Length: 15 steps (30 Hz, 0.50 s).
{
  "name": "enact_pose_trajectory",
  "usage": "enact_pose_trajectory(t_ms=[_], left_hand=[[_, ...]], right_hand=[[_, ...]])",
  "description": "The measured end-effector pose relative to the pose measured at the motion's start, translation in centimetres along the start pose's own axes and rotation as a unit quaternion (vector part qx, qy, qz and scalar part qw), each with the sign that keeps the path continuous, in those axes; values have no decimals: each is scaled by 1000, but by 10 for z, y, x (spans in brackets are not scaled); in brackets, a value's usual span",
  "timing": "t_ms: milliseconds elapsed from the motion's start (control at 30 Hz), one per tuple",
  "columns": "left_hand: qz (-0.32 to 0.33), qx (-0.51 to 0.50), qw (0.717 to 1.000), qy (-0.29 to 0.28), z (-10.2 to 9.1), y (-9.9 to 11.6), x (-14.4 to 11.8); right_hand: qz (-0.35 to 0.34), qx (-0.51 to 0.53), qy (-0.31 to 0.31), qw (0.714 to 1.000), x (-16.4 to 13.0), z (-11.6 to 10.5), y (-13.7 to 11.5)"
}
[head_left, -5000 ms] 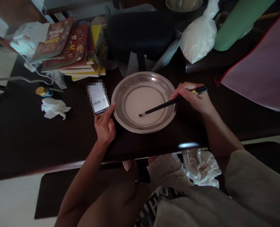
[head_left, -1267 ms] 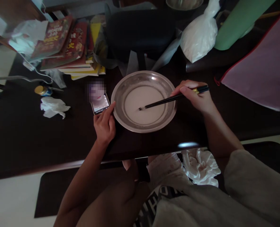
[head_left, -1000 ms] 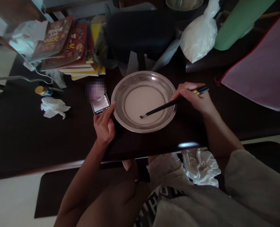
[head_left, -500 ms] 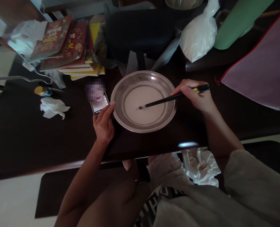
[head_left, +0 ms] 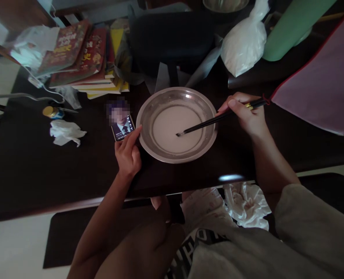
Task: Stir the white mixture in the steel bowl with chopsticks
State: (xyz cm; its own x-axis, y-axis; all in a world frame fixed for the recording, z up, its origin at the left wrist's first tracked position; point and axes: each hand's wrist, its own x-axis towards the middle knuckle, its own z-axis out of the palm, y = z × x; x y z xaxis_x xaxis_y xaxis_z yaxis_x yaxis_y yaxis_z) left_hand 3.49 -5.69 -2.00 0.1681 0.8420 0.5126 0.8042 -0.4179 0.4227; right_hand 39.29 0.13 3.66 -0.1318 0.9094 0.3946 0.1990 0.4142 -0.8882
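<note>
A round metal basin (head_left: 176, 157) of cloudy whitish liquid (head_left: 172, 126) stands at the front of the dark table. My left hand (head_left: 128, 157) is at its left rim, the index finger on the edge and the other fingers curled beside a lit phone (head_left: 122, 126). In my right hand (head_left: 246, 116) is a pair of black chopsticks (head_left: 205, 123) with gold bands, held close together and slanting over the right rim. Their tips meet the liquid near the middle of the basin.
Left of the phone lie a crumpled tissue (head_left: 67, 132) and a small gold-lidded jar (head_left: 53, 112). Stacked books (head_left: 84, 58) stand behind. A tied bag of white powder (head_left: 244, 46), a green cylinder (head_left: 294, 29) and a pink cloth piece (head_left: 320, 81) occupy the right side.
My right hand has drawn rightward, and the chopstick tips have shifted slightly right and down in the liquid. The phone's picture has changed. My left hand stays at the rim.
</note>
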Motion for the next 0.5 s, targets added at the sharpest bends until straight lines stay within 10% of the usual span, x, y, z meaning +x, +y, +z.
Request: enact_pose_trajectory(t_ms=[167,367,500], left_hand=[[-1,-6,1000,11,1,0,0],[-9,12,1000,4,1,-2,0],[-5,6,1000,14,2,-4,1]], right_hand=[[-2,-6,-50,999,0,3,-2],[-7,40,28,999,0,-1,4],[0,52,-54,997,0,1,3]])
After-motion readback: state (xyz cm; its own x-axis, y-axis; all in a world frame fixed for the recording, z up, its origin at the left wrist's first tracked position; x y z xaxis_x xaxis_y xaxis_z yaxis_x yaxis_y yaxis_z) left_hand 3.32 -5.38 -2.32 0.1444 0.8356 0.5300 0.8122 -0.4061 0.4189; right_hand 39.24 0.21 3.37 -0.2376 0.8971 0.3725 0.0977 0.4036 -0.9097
